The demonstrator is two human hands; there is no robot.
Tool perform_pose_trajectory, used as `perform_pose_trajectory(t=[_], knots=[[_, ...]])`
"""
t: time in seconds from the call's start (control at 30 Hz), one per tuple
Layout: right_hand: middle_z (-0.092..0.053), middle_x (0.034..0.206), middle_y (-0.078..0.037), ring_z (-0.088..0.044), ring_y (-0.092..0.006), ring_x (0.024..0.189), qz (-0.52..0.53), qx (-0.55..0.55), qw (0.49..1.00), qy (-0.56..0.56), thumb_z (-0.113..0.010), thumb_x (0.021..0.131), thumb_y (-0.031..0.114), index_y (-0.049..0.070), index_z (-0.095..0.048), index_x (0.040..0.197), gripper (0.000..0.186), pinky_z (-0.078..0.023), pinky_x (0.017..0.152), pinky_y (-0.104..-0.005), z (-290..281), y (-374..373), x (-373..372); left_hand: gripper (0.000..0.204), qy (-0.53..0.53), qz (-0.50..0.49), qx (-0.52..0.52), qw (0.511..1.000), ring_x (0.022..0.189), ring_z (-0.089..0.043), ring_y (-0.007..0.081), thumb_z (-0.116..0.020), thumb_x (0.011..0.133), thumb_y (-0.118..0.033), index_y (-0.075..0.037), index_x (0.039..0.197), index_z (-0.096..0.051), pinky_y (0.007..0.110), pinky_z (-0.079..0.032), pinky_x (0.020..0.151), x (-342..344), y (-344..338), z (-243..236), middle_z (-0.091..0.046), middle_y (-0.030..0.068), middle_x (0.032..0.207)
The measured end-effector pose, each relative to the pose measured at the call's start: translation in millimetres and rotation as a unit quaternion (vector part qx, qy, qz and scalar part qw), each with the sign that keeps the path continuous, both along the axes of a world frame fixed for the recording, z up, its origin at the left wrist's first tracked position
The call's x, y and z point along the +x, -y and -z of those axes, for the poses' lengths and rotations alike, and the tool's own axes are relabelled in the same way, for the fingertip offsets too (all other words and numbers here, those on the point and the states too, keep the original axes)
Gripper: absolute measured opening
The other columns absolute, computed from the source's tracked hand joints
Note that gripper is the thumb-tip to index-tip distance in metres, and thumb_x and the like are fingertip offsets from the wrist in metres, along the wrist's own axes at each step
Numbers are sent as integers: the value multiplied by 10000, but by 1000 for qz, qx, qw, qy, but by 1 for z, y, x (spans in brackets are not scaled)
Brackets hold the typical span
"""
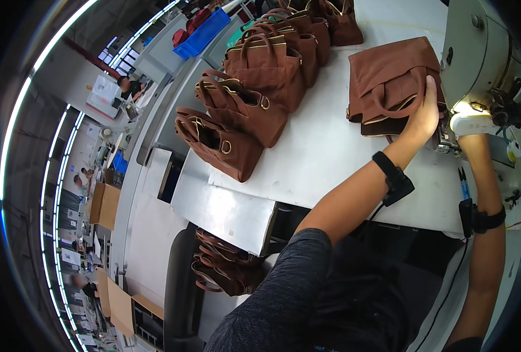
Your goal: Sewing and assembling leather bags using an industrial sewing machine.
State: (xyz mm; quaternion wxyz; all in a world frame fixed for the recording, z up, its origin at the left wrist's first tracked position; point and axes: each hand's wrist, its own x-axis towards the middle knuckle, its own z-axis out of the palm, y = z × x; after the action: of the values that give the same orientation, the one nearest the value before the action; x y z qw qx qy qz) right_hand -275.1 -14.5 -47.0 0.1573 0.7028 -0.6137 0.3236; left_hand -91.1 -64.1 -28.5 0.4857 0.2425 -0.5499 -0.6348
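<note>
A brown handbag [389, 70] lies tilted on the white worktable [325, 152], its side up against a sewing machine [477, 56]. My left hand [426, 114] grips the bag near its handle, the visible fingers lying along the edge beside the machine. My right hand [474, 142] reaches in under the lit machine head. A white rounded machine part [471, 124] covers its fingers, so what they touch is hidden. A small blue-handled tool [464, 184] rests on the table close to my right wrist. Both wrists wear black straps with small devices.
Several brown handbags [266, 64] stand in a row along the table's left side. More brown bags [225, 264] sit lower left, below a metal plate [225, 211]. A blue bin [203, 34] stands far left. People work at benches in the background.
</note>
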Motion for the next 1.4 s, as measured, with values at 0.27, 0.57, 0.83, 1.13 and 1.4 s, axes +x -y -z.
perform_pose_trajectory(t=[0.27, 0.57, 0.83, 1.13, 1.4], knots=[[-757, 1072, -205, -698, -426, 1062, 54, 10, 997, -58, -746, 846, 51, 18, -769, 1062, 219, -544, 946, -488, 21, 11, -22, 794, 43, -52, -49, 997, 1524, -436, 340, -286, 1171, -587, 47, 1636, -394, 386, -310, 1264, -13, 0, -7, -478, 280, 1627], [-749, 1205, -194, -702, -387, 1155, 39, 97, 993, 50, -697, 865, 10, -10, -721, 1219, 355, -543, 994, -454, 16, 1, -17, 599, -26, -8, 96, 995, 811, -643, 157, -382, 1161, -580, -39, 1260, -619, 303, -524, 693, -14, 22, 2, -705, 81, 988], [-746, 1068, -163, -706, -260, 989, -67, 146, 976, 149, -701, 893, 32, -30, -700, 1128, 243, -552, 879, -400, -32, -23, 18, 548, -128, 51, 108, 985, 799, -659, 175, -442, 1161, -539, -42, 1153, -675, 336, -566, 715, -10, 27, 12, -719, 74, 955], [-703, 1009, -120, -671, -265, 900, -75, 129, 965, 213, -712, 919, 93, 31, -679, 1087, 182, -557, 804, -400, -19, -19, 22, 660, -170, 117, 99, 974, 1289, -680, 341, -414, 1168, -546, -1, 1537, -472, 479, -555, 1104, 9, 23, 4, -644, 198, 1460], [-770, 1080, -237, -729, -450, 1033, -33, 5, 984, 174, -684, 902, 28, 9, -725, 1142, 244, -590, 866, -508, -17, -11, 31, 733, -215, 152, 92, 960, 1407, -582, 378, -425, 1151, -593, -15, 1601, -395, 487, -476, 1193, 14, 10, -2, -555, 186, 1577]])
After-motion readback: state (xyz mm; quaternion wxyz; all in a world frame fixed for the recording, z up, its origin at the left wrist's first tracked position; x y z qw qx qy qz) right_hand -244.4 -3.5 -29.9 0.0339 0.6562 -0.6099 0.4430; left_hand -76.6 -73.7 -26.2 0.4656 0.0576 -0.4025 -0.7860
